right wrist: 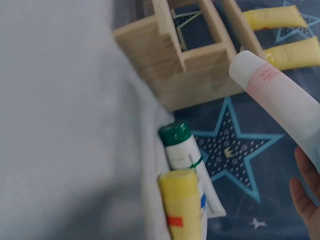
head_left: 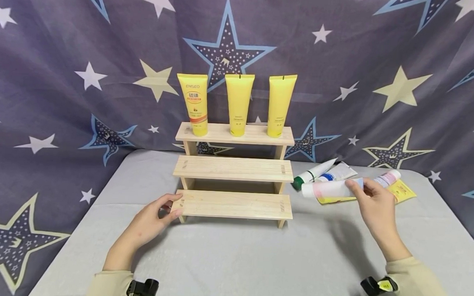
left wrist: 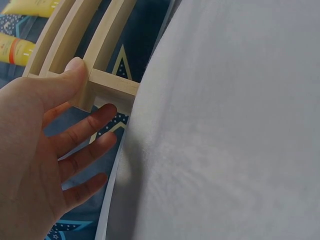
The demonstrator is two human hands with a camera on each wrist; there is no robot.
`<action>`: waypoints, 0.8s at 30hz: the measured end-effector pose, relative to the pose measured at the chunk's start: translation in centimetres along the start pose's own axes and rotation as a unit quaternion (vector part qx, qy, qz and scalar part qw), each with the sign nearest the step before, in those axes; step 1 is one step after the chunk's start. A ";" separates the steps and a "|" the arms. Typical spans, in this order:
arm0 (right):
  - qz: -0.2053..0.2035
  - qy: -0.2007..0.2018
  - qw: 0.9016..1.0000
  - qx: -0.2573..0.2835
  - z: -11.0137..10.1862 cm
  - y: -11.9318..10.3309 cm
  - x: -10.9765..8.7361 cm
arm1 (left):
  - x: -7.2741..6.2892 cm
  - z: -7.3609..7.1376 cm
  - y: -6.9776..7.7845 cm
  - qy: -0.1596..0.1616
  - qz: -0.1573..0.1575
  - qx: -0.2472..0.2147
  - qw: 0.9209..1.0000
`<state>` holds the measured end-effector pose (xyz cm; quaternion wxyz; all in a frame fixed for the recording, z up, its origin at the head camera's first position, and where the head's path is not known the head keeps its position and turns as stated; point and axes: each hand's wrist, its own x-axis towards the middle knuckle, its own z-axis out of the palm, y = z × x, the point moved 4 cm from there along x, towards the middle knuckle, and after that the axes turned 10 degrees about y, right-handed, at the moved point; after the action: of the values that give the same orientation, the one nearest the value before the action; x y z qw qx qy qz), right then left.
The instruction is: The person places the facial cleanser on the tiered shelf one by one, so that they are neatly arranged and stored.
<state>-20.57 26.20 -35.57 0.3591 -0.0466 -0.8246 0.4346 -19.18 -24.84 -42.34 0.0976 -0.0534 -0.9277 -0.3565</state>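
A three-step wooden rack (head_left: 232,204) stands on the table. Three yellow squeeze tubes (head_left: 239,104) stand caps down on its top step. At the left end of the lowest step, my left hand (head_left: 148,221) pinches the board between thumb and index finger; the other fingers are spread in the left wrist view. To the right of the rack, my right hand (head_left: 376,209) holds a white and pink squeeze tube (head_left: 331,188) by its flat end, cap pointing left. That tube (right wrist: 280,95) is raised above several tubes lying on the table.
The lying tubes include a white tube with a green cap (head_left: 314,173), a white tube with a blue band (head_left: 342,171), a pink and white tube (head_left: 388,178) and a yellow tube (head_left: 404,192). A star-patterned cloth (head_left: 325,81) hangs behind the grey-covered table (head_left: 231,264).
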 end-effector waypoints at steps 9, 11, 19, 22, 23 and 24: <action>0.001 -0.007 0.998 0.067 1.5 -2.4 -0.2 | 0.0 0.1 -0.2 -0.003 0.000 0.003 1.000; -0.007 -0.008 0.997 0.073 2.0 -2.9 -0.3 | 0.0 0.1 -0.2 -0.002 -0.001 0.003 1.000; -0.040 -0.036 0.993 0.101 4.5 -5.0 -0.5 | 0.0 0.3 -0.4 0.001 0.003 0.007 1.000; -0.055 -0.048 0.991 0.111 5.6 -5.8 -0.6 | 0.1 0.3 -0.4 0.002 0.004 0.007 1.000; -0.060 -0.052 0.990 0.115 5.9 -6.1 -0.7 | 0.1 0.3 -0.4 0.003 0.004 0.006 1.000; -0.063 -0.055 0.989 0.118 6.3 -6.4 -0.7 | 0.1 0.3 -0.4 0.003 0.004 0.006 1.000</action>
<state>-22.51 17.67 -33.45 0.3423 0.0719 -0.7873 0.5077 -19.39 -24.96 -42.81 0.1023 -0.0559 -0.9294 -0.3503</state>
